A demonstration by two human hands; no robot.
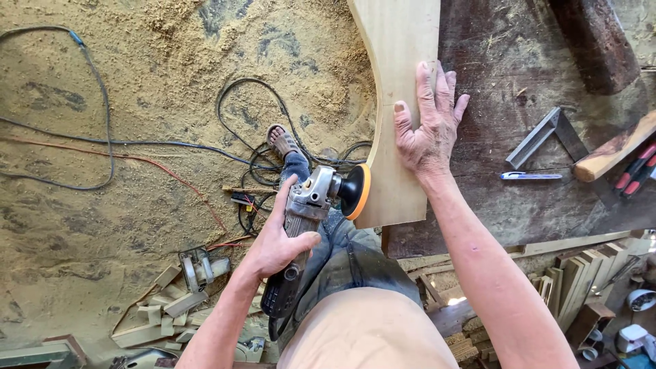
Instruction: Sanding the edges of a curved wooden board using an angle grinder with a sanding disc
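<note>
From the head camera, the left hand is wrapped around the sander, whose orange disc touches the board's curved edge just ahead of it. The right hand lies flat, fingers slightly spread, pressing the board onto the bench. A square lies to its right.

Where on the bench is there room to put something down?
Bare dark workbench lies between the right hand, flat on the curved pale board, and the metal try square. The far right edge is crowded: blue pencil, square, red-handled tools. The left hand holds the angle sander.
</note>
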